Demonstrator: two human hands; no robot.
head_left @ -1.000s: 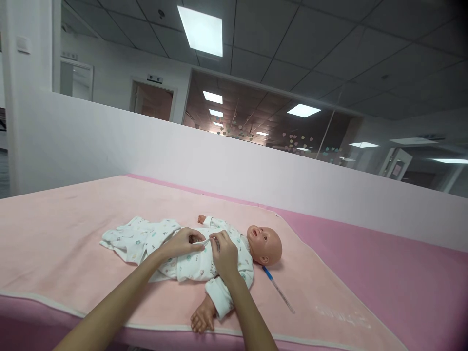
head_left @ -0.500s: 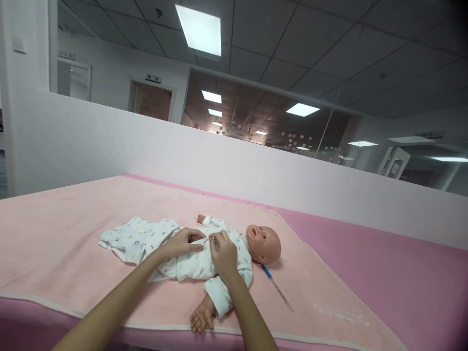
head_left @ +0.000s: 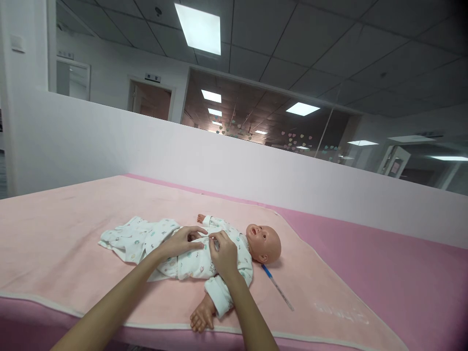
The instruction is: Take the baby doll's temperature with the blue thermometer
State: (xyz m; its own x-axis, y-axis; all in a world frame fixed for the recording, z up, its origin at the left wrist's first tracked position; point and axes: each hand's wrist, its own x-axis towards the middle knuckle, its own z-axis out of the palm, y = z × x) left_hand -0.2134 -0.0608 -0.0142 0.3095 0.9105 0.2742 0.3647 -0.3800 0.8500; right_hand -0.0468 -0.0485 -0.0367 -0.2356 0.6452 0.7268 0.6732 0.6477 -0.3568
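Note:
A baby doll (head_left: 268, 243) lies on its back, head to the right, in a white printed baby outfit (head_left: 197, 263). My left hand (head_left: 181, 241) rests over the doll's belly with thumb and fingers apart. Close beside it, my right hand (head_left: 224, 251) is over the chest, fingertips pinched together on what looks like a thin white tie of the outfit. My fingers partly hide the tie. The doll's near hand (head_left: 202, 317) sticks out of its sleeve toward the front edge. The outfit's legs spread flat to the left.
A thin clear stick with a blue end (head_left: 278, 287), perhaps a thermometer, lies below the doll's head. Under everything is a peach blanket (head_left: 73, 243) on a pink padded surface (head_left: 383, 253). A white low wall (head_left: 226, 161) runs along the back.
My fingers have shifted slightly at the front of the outfit, and less of the white tie shows between my hands. The doll and the stick stay in place.

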